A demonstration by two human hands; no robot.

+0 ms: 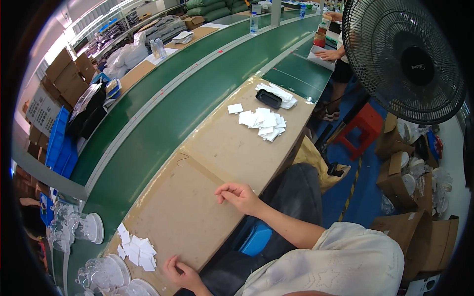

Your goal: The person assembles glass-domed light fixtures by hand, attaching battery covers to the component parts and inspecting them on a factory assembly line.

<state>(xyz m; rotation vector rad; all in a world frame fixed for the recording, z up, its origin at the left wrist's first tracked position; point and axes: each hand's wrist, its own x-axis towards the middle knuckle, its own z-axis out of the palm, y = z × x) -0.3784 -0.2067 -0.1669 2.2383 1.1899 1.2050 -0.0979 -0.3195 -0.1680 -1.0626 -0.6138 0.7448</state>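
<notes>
My right hand hovers over the near edge of the brown board-covered worktop, its fingers loosely curled together with nothing visible in them. Lower down, my left hand rests at the worktop's edge, thumb and fingers a little apart and holding nothing. Just left of it lies a loose pile of small white square cards. A second heap of white cards is at the far end of the worktop, with one single card apart from it. Beside that heap are a black tray and white gloves.
Clear plastic domed containers cluster at the lower left, partly on the green conveyor. A large black fan stands at the upper right. Another person's hand is at the far end. Cardboard boxes and a red stool occupy the right side.
</notes>
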